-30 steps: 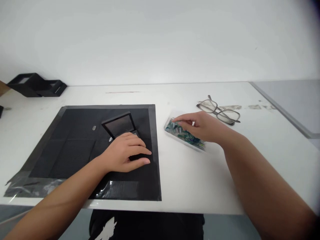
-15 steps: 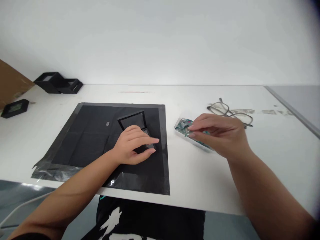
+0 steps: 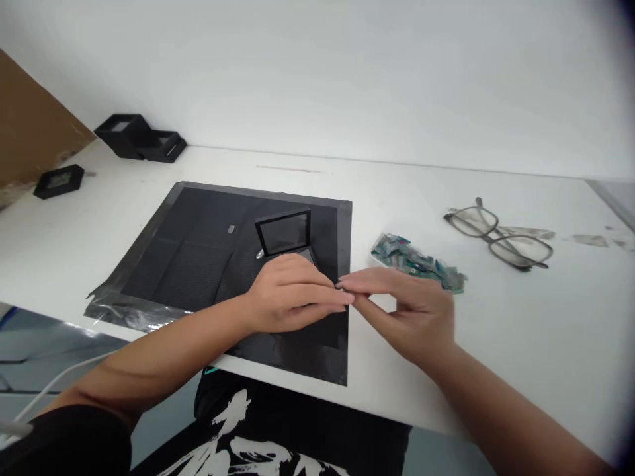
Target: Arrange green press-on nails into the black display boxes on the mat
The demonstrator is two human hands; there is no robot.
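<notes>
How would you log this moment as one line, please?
left hand: over open case on black mat | right hand: tips at left fingertips, hold unclear | packet, glasses: on table, untouched

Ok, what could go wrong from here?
1. The left hand covers the base of the open case; a push could tip its raised lid or slide it on the mat.
2. The right hand meets the left's fingertips at the mat's edge; anything small passed there might drop.
3. The tray of bits lies just behind the right hand; pulling back could knock it.
</notes>
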